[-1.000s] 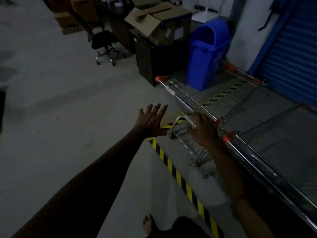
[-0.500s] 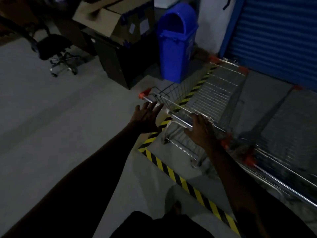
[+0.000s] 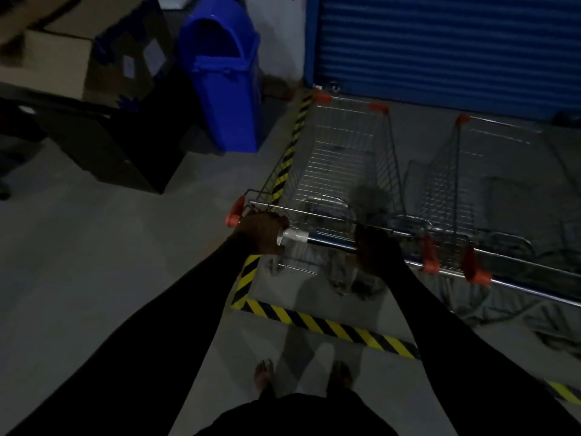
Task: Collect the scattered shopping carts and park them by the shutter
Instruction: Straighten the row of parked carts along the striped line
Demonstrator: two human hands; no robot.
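Left hand (image 3: 262, 229) and right hand (image 3: 375, 250) each grip the handle (image 3: 323, 242) of a cart (image 3: 342, 158) at frame centre, nose near the shutter (image 3: 440, 48), upper right. Second cart (image 3: 490, 171) stands just beside. Parking judged nearly done; other carts unseen.

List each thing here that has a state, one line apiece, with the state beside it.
left hand: grips the handle near its left end.
right hand: grips the same handle, further right.
held cart: upright, nose toward the shutter.
second cart: upright, parked to the right of the held cart.
shutter: rolled down.
blue bin: upright.
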